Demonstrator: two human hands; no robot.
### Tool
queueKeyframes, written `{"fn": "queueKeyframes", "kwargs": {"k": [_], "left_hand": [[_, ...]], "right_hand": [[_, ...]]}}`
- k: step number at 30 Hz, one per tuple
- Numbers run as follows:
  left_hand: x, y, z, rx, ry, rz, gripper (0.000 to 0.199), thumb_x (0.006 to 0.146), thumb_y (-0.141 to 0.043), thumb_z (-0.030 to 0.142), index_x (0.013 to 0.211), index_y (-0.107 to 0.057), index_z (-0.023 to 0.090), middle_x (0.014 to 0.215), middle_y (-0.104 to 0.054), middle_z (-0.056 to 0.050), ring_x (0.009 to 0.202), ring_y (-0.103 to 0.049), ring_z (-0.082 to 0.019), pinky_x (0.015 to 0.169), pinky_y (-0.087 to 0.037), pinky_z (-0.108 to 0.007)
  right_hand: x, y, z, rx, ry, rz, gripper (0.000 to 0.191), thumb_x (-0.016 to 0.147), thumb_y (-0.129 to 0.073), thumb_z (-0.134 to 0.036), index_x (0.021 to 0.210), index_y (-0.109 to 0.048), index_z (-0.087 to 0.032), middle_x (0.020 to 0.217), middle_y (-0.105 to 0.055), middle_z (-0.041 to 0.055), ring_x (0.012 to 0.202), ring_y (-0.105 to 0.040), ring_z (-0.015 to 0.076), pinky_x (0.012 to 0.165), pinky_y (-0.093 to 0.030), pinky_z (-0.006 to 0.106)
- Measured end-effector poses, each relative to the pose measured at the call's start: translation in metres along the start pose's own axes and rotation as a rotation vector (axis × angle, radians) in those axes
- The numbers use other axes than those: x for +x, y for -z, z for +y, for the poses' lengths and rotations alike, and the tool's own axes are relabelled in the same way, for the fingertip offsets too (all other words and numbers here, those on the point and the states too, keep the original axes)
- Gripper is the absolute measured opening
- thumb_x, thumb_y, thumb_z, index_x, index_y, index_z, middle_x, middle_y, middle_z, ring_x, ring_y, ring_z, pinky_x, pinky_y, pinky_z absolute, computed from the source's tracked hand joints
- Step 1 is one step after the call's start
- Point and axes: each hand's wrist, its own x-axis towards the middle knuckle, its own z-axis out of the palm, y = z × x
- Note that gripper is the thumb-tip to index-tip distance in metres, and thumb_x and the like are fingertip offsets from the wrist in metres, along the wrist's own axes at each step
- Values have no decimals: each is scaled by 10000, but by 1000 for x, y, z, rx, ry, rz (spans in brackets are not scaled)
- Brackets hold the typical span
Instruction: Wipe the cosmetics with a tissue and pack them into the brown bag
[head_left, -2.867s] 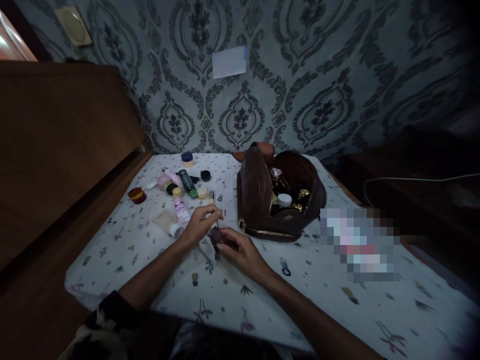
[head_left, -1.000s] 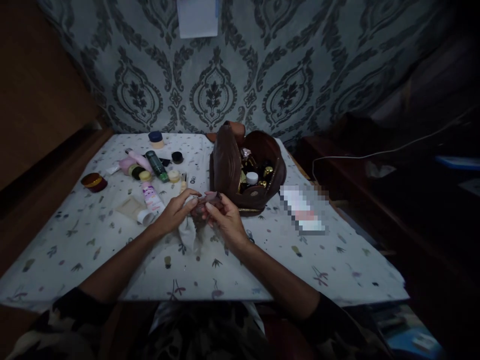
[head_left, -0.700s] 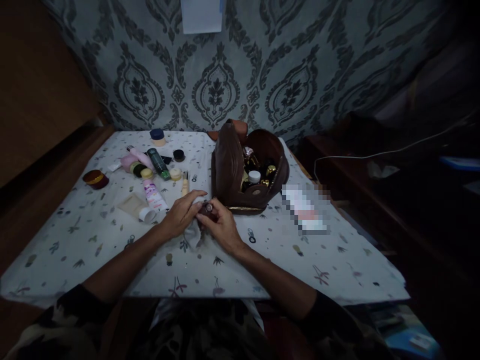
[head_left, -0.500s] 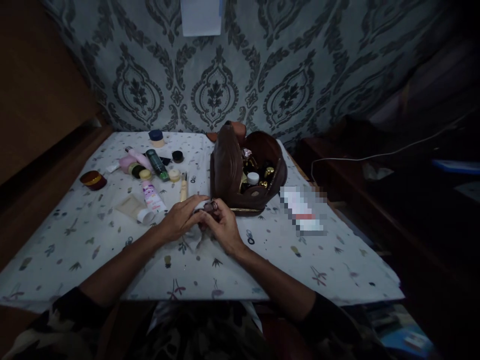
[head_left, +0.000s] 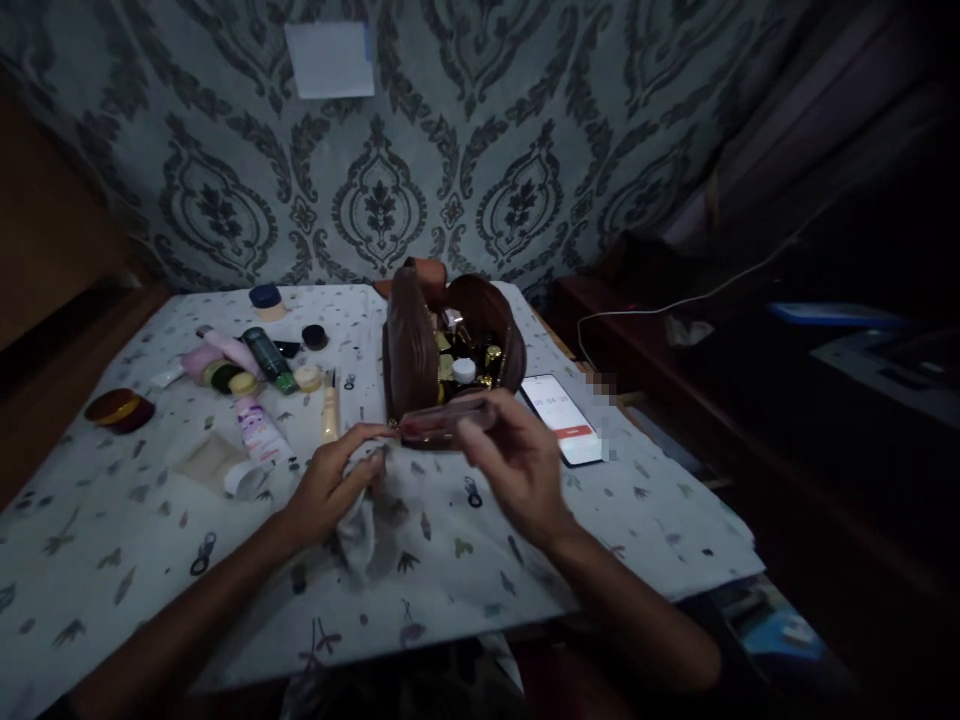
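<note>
My right hand [head_left: 517, 465] is closed on a small clear, reddish tube [head_left: 439, 422], held level just in front of the brown bag [head_left: 411, 350]. The bag stands unzipped, with gold-capped items and a white-lidded jar [head_left: 463, 371] inside. To the left, my left hand [head_left: 334, 480] is closed around a crumpled greyish cloth [head_left: 358, 530] that hangs down toward the table. Its fingertips are near the tube's left end but apart from it. A cream-coloured slim tube [head_left: 331, 410] lies just beyond my left hand.
Several tubes, bottles and jars lie at the left, among them a green bottle [head_left: 266, 357], a blue-lidded jar [head_left: 268, 302] and a dark red jar [head_left: 120, 409]. A lit phone [head_left: 562, 420] lies right of the bag on the patterned tablecloth [head_left: 450, 560].
My right hand has moved right and up with the tube, away from my left hand. My left hand keeps the cloth. The view has turned to the right.
</note>
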Motion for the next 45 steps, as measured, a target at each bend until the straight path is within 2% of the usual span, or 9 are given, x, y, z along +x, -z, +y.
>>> {"fn": "queueKeyframes", "kwargs": {"k": [3,7,10,13,18,24,29,37,45], "left_hand": [[14,-8,20,175,-80,-163,471,984,-439,341,1431,-421,190,925,-710,-52,700,-664,-156,656,-511,-243],[40,-23,40,466,-53,-302,660,968,-453,334,1548,-186,164,827,-723,-49,688,-696,-216,607,-522,-279],[50,-32,41,642,-74,-290,599,944,-461,263,1502,-280,145,888,-742,-87,755,-725,-254,611,-547,-310],[47,-35,33,693,-220,-217,570,894,-429,147,1457,-352,190,1050,-744,-99,808,-739,-235,634,-580,-306],[40,-36,23,752,-376,-111,745,853,-371,82,1564,-187,209,945,-754,-59,656,-716,-184,505,-562,-245],[38,-41,19,731,-351,-122,792,861,-361,96,1595,-87,208,836,-736,-51,595,-693,-175,436,-521,-230],[31,-42,14,707,-301,-140,868,789,-349,58,1595,-87,242,841,-717,-48,604,-678,-178,457,-515,-244],[33,-41,17,767,-372,-98,819,829,-369,89,1591,-83,177,846,-731,-63,636,-687,-194,467,-511,-236],[36,-42,15,784,-456,-35,794,844,-343,65,1586,-70,129,844,-727,-73,629,-690,-175,492,-532,-216]], "right_hand": [[18,31,-7,-33,59,200,204,898,-611,-380,1007,-615,-208,828,-625,9,642,-578,123,551,-487,236],[43,51,-2,-109,88,199,241,878,-653,-385,1027,-572,-213,829,-643,7,683,-617,133,600,-513,249],[53,57,4,-186,124,127,206,881,-653,-346,1010,-579,-204,825,-650,5,687,-624,132,612,-505,251],[59,62,8,-272,141,40,167,887,-637,-303,1021,-623,-204,843,-680,15,726,-642,147,620,-504,256],[69,69,11,-363,145,-126,159,899,-607,-279,1030,-686,-237,871,-719,12,760,-664,160,672,-518,278],[75,69,12,-361,102,-327,72,875,-636,-269,855,-695,-234,749,-659,-29,667,-616,117,596,-444,232],[77,67,10,-273,27,-395,101,854,-653,-243,756,-641,-225,605,-555,-47,586,-555,100,516,-346,210],[74,52,21,-507,22,-604,170,799,-638,-93,919,-592,-205,663,-583,-33,561,-484,110,522,-240,244],[80,38,21,-573,-28,-663,232,792,-623,-41,625,-543,-180,541,-510,-30,494,-428,90,524,-207,274]]}}
